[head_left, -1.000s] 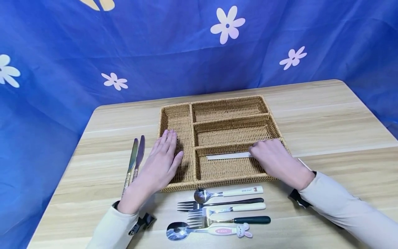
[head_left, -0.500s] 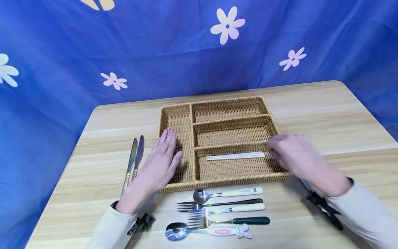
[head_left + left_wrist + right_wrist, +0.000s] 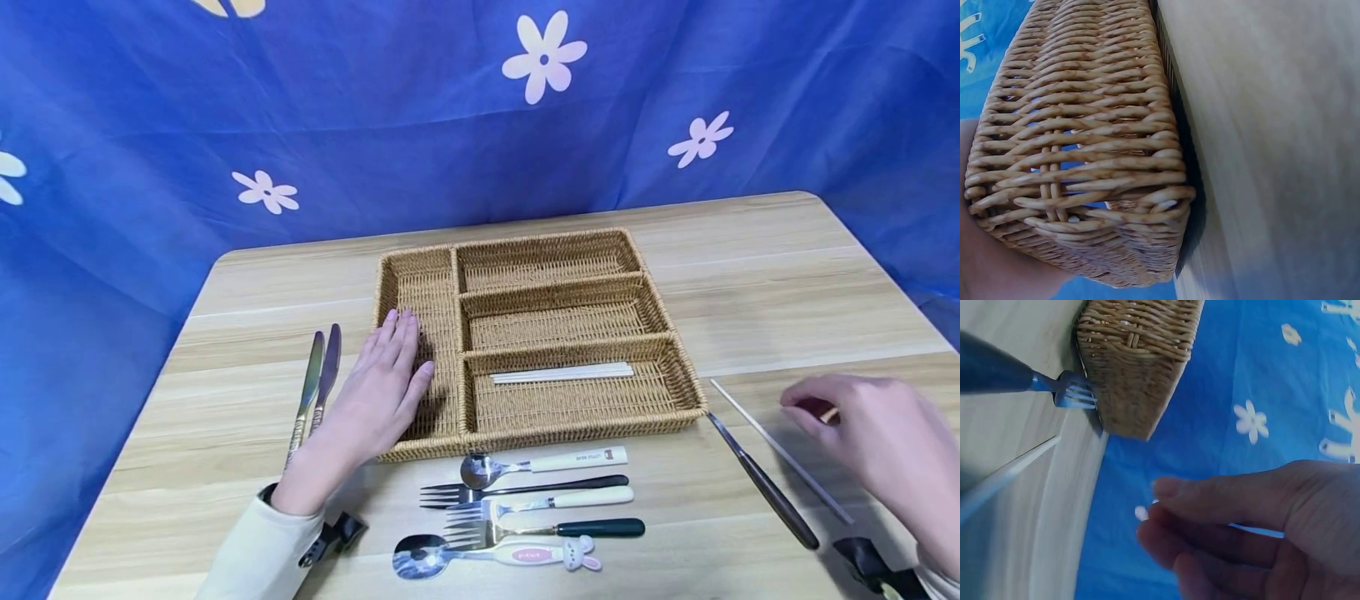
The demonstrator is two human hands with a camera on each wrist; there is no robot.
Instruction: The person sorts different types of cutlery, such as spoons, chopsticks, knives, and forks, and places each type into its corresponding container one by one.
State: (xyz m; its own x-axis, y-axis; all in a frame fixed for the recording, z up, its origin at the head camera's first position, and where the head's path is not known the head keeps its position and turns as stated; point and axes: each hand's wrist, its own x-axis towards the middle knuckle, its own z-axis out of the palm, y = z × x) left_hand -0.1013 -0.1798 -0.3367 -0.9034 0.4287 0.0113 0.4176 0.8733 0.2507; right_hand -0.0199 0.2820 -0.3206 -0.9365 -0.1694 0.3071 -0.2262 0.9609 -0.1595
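Observation:
My left hand (image 3: 382,387) rests over the left rim of a woven cutlery basket (image 3: 577,435), its fingers straight inside the left compartment. In the left wrist view, the basket's wall (image 3: 1091,144) hides most of that hand. White chopsticks (image 3: 562,373) lie together in the front right compartment. To the right of the basket, my right hand (image 3: 873,442) is in the air, fingers loosely bent and nothing between them. Nearest to it on the table lies a single white chopstick (image 3: 782,452). Beside that is a dark-handled fork (image 3: 1074,390), its tines close to the basket's corner.
Two table knives (image 3: 311,383) lie left of the basket. In front are a white-handled spoon (image 3: 577,460), several forks (image 3: 600,527) and a rabbit-handled spoon (image 3: 532,554). The two right rear compartments hold nothing visible. A blue flowered cloth (image 3: 420,125) hangs behind the table.
My right hand has let go of the white chopsticks in the front compartment and moved out of the basket to the right, uncovering the lone chopstick and fork. My left hand has stayed put.

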